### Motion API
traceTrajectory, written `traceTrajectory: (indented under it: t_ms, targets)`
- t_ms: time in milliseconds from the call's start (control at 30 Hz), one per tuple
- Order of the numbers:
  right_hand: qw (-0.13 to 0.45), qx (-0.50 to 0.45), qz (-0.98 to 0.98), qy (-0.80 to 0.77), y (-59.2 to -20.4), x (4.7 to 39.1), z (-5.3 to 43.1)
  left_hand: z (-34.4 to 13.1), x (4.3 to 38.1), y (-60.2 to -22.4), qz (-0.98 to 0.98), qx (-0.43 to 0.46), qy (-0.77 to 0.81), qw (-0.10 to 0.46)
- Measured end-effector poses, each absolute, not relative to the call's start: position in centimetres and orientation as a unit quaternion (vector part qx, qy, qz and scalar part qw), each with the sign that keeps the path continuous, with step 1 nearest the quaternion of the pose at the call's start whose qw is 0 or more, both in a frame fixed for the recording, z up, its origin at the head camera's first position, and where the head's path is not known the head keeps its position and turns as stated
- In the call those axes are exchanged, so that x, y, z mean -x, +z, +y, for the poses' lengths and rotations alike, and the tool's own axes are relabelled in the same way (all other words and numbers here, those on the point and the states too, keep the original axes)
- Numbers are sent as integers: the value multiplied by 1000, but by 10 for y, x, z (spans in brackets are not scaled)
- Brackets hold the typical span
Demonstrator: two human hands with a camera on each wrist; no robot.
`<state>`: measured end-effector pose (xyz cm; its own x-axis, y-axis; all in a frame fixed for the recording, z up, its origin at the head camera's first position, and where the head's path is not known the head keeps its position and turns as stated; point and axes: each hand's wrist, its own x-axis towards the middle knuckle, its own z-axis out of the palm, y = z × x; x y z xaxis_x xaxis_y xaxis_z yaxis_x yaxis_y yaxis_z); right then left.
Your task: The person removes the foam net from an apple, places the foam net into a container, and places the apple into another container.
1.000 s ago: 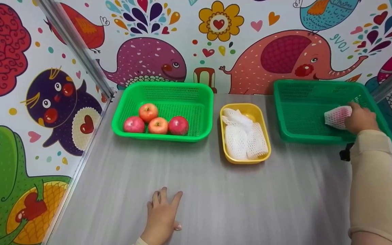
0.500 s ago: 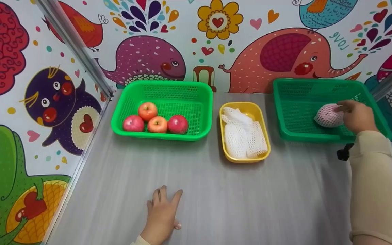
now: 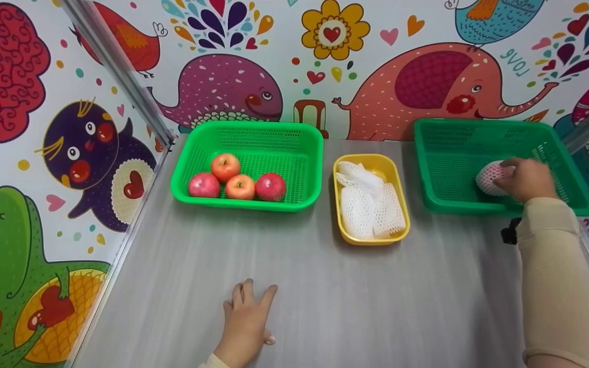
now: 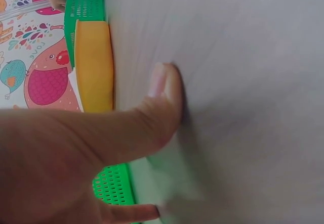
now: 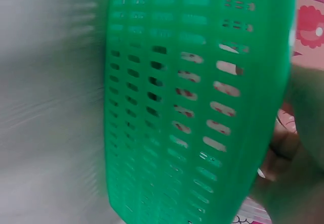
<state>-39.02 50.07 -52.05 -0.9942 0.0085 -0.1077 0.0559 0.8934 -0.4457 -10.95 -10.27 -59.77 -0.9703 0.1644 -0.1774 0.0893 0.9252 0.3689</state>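
Observation:
In the right green basket [image 3: 430, 202] lies a pink-red apple in a white foam net [image 3: 488, 179]. My right hand [image 3: 529, 179] reaches over the basket's front rim and holds the apple from the right, a finger on top and the thumb at its near side. In the right wrist view the basket wall [image 5: 167, 97] hides the apple and most of that hand. My left hand [image 3: 246, 324] rests on the grey table with its fingers spread, holding nothing; its thumb [image 4: 167, 90] lies near the tabletop in the left wrist view.
A yellow tray [image 3: 343, 235] with several white foam nets [image 3: 361, 207] stands between the baskets. The left green basket [image 3: 304, 202] has several bare apples [image 3: 271, 186] along its front. Patterned walls [image 3: 253, 30] close off the back and sides.
The netted apple has settled and turned in the right basket. My right hand briefly loosened from it, then moved slightly left and closed round it again. The left hand stays still.

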Motion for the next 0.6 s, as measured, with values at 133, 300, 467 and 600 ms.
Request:
traceTrajectory:
  t_ms: [133,300,467,600]
  targets:
    - [28,-47,977,-208,-520,389,499,-103,109,-597,975,-63,184,105]
    - [81,-47,972,-217,-521,388,501,-104,110,-595,974,-60,185,116]
    - [122,-45,963,-237,-525,388,503,-104,110,-594,975,-62,179,116]
    - [146,-64,955,-250,-526,390,504,-103,111,-595,974,-58,182,124]
